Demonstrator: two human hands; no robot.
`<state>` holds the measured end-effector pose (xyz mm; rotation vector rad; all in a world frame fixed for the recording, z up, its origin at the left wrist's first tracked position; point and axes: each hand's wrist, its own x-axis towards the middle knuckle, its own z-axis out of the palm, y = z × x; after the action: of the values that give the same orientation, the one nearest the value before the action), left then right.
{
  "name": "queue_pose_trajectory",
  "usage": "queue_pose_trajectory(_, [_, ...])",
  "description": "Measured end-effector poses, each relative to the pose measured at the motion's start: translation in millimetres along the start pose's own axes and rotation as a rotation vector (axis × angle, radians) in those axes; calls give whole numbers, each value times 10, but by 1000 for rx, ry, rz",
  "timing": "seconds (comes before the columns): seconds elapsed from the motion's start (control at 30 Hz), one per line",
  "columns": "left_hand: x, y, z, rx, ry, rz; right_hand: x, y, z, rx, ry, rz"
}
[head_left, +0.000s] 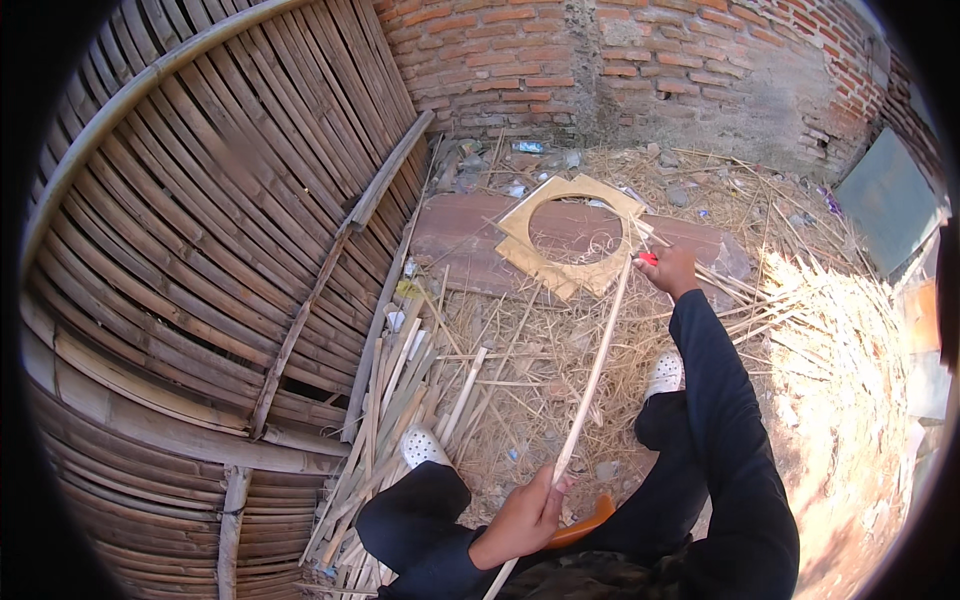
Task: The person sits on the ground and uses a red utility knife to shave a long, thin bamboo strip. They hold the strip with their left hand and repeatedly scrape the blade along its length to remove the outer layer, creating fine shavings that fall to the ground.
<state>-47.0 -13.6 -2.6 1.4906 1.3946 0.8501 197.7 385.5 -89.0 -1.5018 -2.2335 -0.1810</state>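
Bamboo strip runs long and pale from the left hand, fingers curled tight round its near end by the knees, up to the right hand, closed on a small red-handled tool at the far tip. Work looks midway to me: shavings and cut slats pile beside the white shoes, this strip not yet laid aside. No readable labels, only a square yellowish board with a round hole on the ground ahead.

A matt, smooth bamboo strip is seen, beside rough brick wall, dry straw and a plywood template.
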Motion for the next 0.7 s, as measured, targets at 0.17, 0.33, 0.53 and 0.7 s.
queue_pose_trajectory(0.17, [-1038,510,123,-76,38,-104,137,-169,-658,84,-220,593])
queue_pose_trajectory(0.33, [-1870,-23,393,-251,252,-351,-641,86,-405,159,-70,585])
queue_pose_trajectory(0.53, [-2098,809,620,-348,320,-189,-1166,-1386,-1813,399,-115,-85])
queue_pose_trajectory(0.7, [-2314,912,737,-375,398,-113,-1357,-1574,-2145,484,-111,-207])
